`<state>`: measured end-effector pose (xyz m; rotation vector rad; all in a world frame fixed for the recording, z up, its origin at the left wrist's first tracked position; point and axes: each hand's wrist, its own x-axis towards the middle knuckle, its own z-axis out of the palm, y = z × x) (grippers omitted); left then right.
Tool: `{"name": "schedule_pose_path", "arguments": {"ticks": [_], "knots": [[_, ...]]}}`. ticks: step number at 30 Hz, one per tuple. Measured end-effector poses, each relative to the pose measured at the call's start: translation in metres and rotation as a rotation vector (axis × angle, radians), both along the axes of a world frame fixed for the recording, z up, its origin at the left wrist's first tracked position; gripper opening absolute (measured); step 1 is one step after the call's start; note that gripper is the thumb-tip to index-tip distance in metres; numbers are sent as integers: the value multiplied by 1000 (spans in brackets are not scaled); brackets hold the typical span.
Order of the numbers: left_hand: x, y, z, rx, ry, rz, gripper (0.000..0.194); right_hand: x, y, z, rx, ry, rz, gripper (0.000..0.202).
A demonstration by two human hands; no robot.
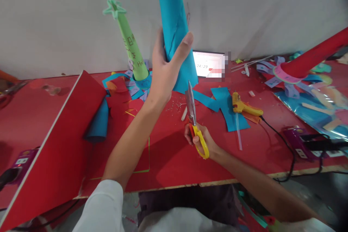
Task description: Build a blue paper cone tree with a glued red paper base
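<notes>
Wrapped round a tall blue paper cone (174,11), my left hand (167,65) holds it up off the table, wide end downward. A dark, jagged seam runs along the cone's near side. Below it, my right hand (199,137) grips scissors (192,110) with yellow and orange handles. Their blades point up towards the cone's lower edge and look nearly together; whether they touch the paper I cannot tell. Blue paper strips (205,100) lie just behind the scissors.
A green paper cone (132,49) topped with a star stands behind left. A red board (54,148) leans at left beside a blue paper roll (98,121). At right are a yellow glue gun (246,108), a purple power strip (300,143) and a red cone (315,56).
</notes>
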<state>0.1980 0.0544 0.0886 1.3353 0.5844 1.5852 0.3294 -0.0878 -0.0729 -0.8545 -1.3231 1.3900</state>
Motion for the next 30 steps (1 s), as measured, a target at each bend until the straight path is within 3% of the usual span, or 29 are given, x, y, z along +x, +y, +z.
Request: {"name": "schedule_pose_path", "arguments": {"ticks": [4, 10, 15, 18, 21, 26, 30], "knots": [[0, -2, 0, 96, -31, -23, 18, 1, -1, -4, -61, 20, -7, 70], [0, -8, 3, 82, -43, -39, 8, -1, 0, 1, -238, 93, -38, 65], [-4, -4, 2, 39, -66, -258, 18, -1, -1, 8, -204, 105, -23, 65], [-5, 4, -3, 37, -92, -298, 29, -1, -2, 13, -146, 95, -17, 66], [-4, 6, -4, 12, -126, -291, 36, -1, -2, 16, -133, 82, -4, 65], [-5, 4, 2, -35, -148, -225, 25, 2, -3, 11, -106, 51, 5, 66], [-12, 13, 2, -62, -159, -121, 44, 6, -3, 4, -5, -39, 4, 65]]}}
